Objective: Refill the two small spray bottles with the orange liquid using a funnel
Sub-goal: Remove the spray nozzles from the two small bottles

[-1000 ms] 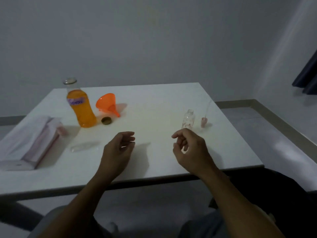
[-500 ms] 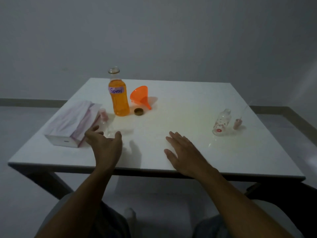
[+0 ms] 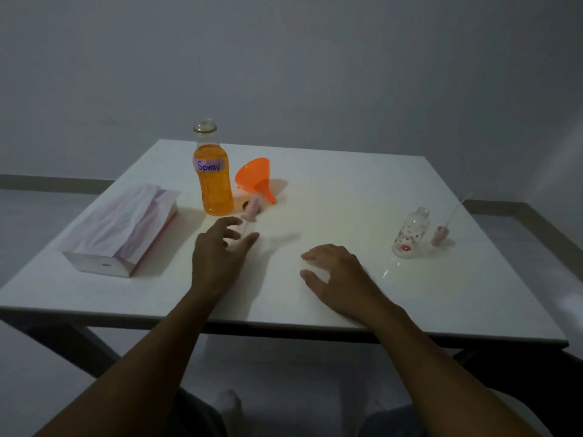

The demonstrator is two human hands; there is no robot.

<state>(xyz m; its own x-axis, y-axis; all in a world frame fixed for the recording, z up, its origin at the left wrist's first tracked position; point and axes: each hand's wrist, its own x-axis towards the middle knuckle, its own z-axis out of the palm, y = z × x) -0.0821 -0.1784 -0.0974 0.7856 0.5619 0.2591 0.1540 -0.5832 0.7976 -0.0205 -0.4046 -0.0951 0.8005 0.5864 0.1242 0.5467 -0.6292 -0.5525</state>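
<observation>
Two bare hands are over a white desk [image 3: 362,184] in dim light. The left hand [image 3: 217,250] is raised a little above the surface with its fingers spread and curled, and a small spray bottle [image 3: 249,216] with a pink spray head sticks out past its fingertips, tilted away toward the far side. The bottle is blurred and its clear body is hard to make out, so I cannot tell whether the fingers truly grip it or only touch it. The right hand [image 3: 337,272] rests palm down on the desk near the front edge, fingers loosely spread, with nothing in it.

Behind the left hand stands an uncapped bottle of orange liquid [image 3: 214,181], upright, with a purple label reading "Spray". Just to its right an orange funnel [image 3: 256,179] lies on its side, wide mouth toward the bottle and spout pointing toward the right and front. A dark bottle cap [image 3: 244,204] lies between them, mostly hidden behind the pink spray head.

A second small spray bottle [image 3: 410,233], clear with red flower prints, stands open and leaning slightly at the right side of the desk. Its pink spray head [image 3: 440,233], with a thin tube rising from it, sits just beside it. A tissue box [image 3: 126,234] lies on the left part of the desk.
</observation>
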